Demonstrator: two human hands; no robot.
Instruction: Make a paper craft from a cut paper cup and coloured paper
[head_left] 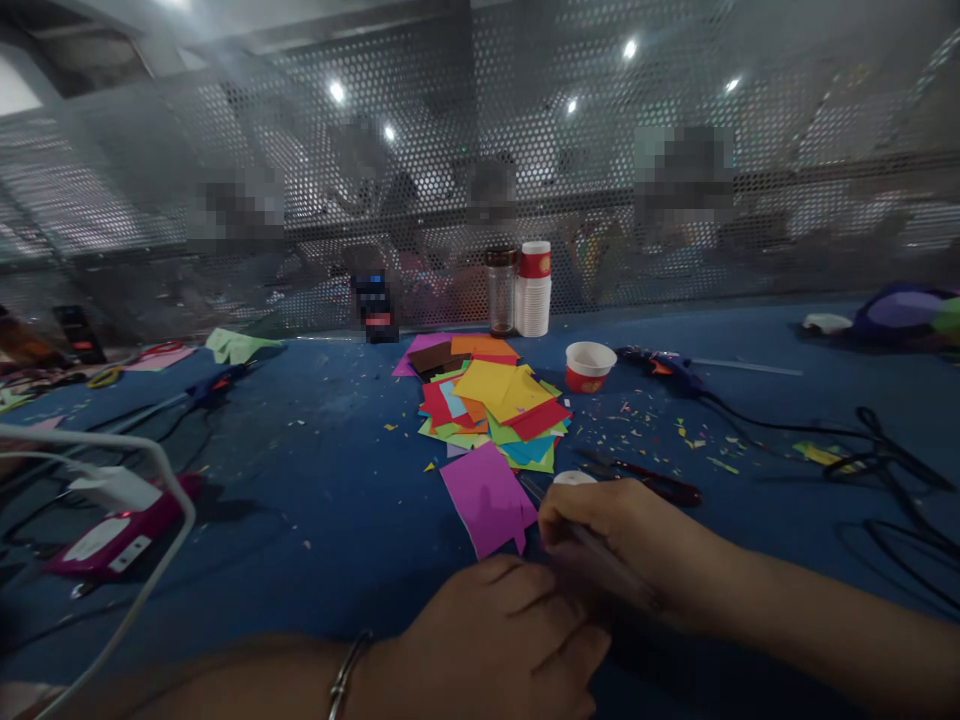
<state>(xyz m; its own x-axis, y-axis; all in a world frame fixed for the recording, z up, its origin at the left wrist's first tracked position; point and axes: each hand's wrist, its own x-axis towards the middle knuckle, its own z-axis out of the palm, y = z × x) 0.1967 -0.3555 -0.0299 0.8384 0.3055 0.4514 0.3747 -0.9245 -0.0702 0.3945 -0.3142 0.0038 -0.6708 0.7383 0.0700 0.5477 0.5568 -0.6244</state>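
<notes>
Gripping one slim tool [606, 554] (one purple sheet [482, 500] nearby): right hand [641, 530].

Back upward and partly curled, the left grip [502, 630] is just beside the right grip [637, 530], bent in a pinch.

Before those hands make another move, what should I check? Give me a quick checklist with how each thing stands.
1. Right hand has a grip on the slim tool: ok; which tool it is, too blurred to say.
2. Left hand pressing the purple sheet: cannot tell; it is right beside the near edge, contact unclear.
3. Paper cup upright: ok.
4. Blue table free of scraps: not ok; paper scraps lie strewn on the right.
5. Colored paper pile neatly stacked: not ok; its sheets overlap at odd angles.
</notes>
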